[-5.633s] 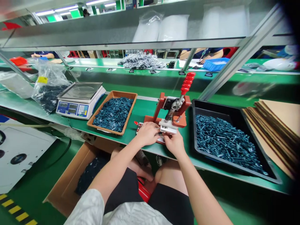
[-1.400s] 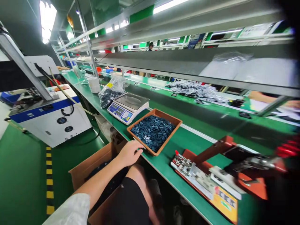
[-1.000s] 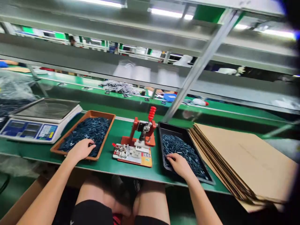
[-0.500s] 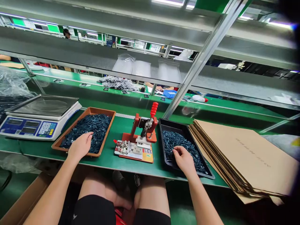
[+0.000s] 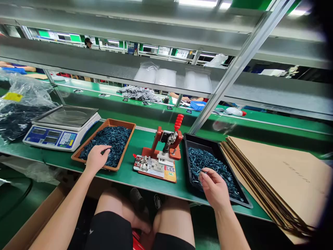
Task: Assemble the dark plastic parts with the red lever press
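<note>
My left hand (image 5: pixel 97 159) is over the near side of the brown tray (image 5: pixel 75 158), its thumb and fingers pinching a small dark flat part (image 5: pixel 106 150). Small dark blue-black parts (image 5: pixel 114 139) are heaped in that tray. Above the near left side of the black tray (image 5: pixel 247 204), my right hand (image 5: pixel 214 187) is closed in a pinch; what lies at its fingertips is too small to name. Slim dark parts (image 5: pixel 208 159) fill much of the black tray. Between the hands stands a toggle-clamp press (image 5: pixel 165 152) with a red handle (image 5: pixel 178 122) pointing up and a metal fixture at its base.
A weighing scale (image 5: pixel 59 128) stands left of the brown tray, with a clear plastic bag (image 5: pixel 26 114) of dark items beyond it. Flat cardboard sheets (image 5: pixel 275 177) are stacked at right. A slanted metal post (image 5: pixel 241 66) and a shelf (image 5: pixel 104 67) cross behind the bench.
The view has swung left, so the bench appears further right. A dark part now shows in my left hand's pinch. My right hand has turned, and its fingertips are raised clear of the parts.
</note>
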